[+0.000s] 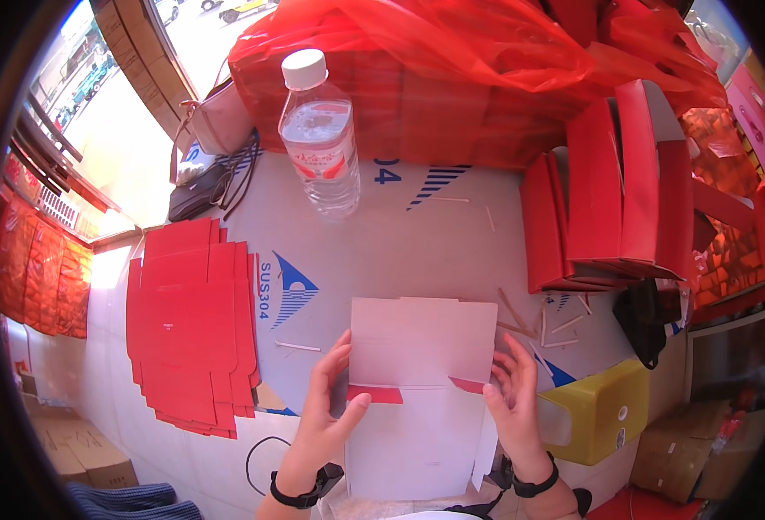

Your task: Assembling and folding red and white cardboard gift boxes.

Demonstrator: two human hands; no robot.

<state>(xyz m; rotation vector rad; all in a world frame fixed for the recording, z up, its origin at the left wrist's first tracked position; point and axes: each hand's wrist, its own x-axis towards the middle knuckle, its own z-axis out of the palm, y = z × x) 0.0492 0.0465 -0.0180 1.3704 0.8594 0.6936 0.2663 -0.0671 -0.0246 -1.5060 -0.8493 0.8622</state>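
A partly folded cardboard box blank (423, 347), white on its inner side with two small red flaps turned in, lies in front of me at the table's near edge. My left hand (320, 425) grips its left edge, the thumb beside the left red flap. On the opposite edge my right hand (517, 412) holds it, thumb near the right flap and fingers along the outside. To the left lies a stack of flat red box blanks (192, 329). Folded red boxes (612, 195) stand together at the right.
A clear water bottle (322, 143) with a white cap stands farther back. Behind it is a large red plastic bag (417, 78). A yellow container (603, 412) and a black object (647, 321) sit right of my right hand. Thin pale strips (564, 323) are scattered on the tabletop (417, 251).
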